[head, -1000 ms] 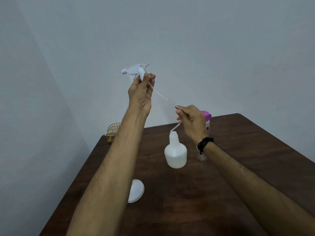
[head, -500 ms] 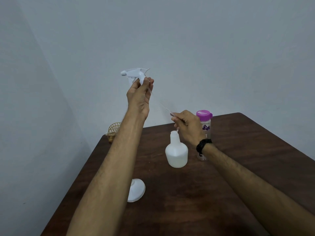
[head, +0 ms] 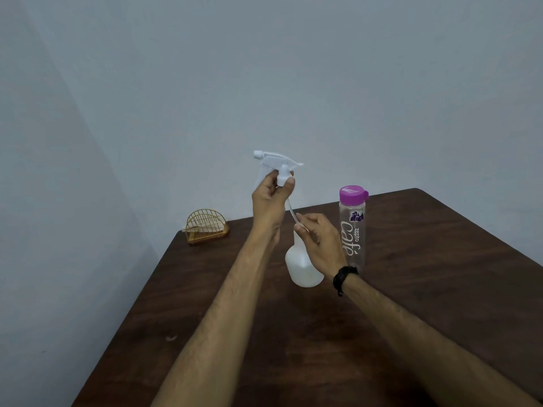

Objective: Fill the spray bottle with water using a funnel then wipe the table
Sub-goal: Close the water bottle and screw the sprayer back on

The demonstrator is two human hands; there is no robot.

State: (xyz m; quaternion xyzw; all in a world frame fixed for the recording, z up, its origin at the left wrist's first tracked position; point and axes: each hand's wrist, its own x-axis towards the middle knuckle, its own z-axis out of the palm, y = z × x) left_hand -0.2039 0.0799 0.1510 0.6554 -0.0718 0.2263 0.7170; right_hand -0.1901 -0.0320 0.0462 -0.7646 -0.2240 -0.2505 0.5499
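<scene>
- Left hand (head: 269, 201) holds the spray head (head: 274, 165) in a closed grip above the desk (head: 440, 259).
- Right hand (head: 318, 242) pinches the tube (head: 290, 209) over the bottle (head: 302, 268).
- The bottle stands upright on the desk, a water bottle (head: 352, 227) just beside it.

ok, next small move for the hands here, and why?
Probably lower the spray head straight down: the left hand holds it above the white bottle, while the right hand pinches its tube at the bottle's neck, so the head is not seated yet.
</scene>
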